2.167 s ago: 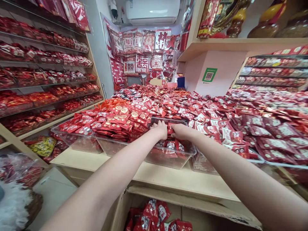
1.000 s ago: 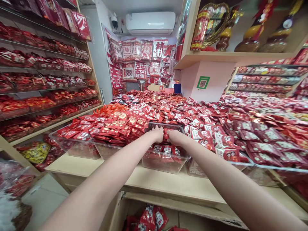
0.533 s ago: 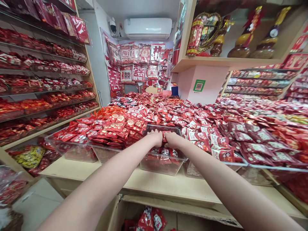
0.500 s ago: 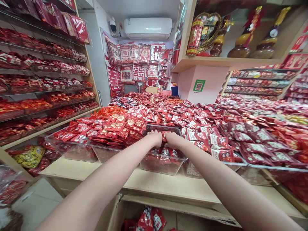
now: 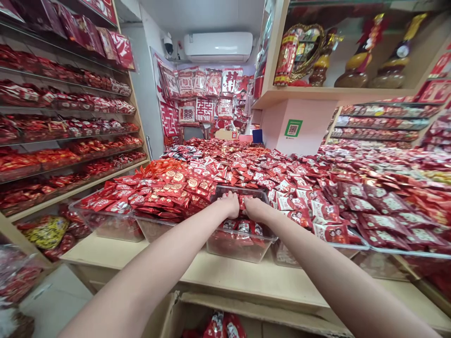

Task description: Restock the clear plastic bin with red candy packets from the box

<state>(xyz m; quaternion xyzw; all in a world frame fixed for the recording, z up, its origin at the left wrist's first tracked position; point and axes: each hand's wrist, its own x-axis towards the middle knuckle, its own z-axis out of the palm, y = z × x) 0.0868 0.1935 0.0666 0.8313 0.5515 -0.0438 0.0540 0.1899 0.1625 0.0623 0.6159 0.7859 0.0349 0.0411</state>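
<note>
Both my bare arms stretch forward from the bottom corners, and my hands meet over a clear plastic bin (image 5: 239,249) at the front edge of a pale wooden bench (image 5: 197,268). My left hand (image 5: 230,205) is bent at the wrist with its fingers curled; my right hand (image 5: 256,209) faces it, its fingers pointing inward. A small red packet (image 5: 242,201) shows in the narrow gap between them, inside the bin. My fingertips are mostly hidden, so I cannot tell how far open either grip is, or whether it has hold of that packet.

Nearer me in the same bin, a row of red-and-white packets (image 5: 244,227) lies below the rim. The back of the bin shows its dark inner wall. To the left, gold-printed red packets (image 5: 174,188) are heaped above their bin; to the right are white-and-red packets (image 5: 329,231), then maroon packets (image 5: 384,220).

Below the bench edge, an open cardboard box (image 5: 282,310) has more red packets (image 5: 225,326) in it. Stocked shelves (image 5: 66,112) line the left wall, and a white air conditioner (image 5: 218,47) hangs at the back.
</note>
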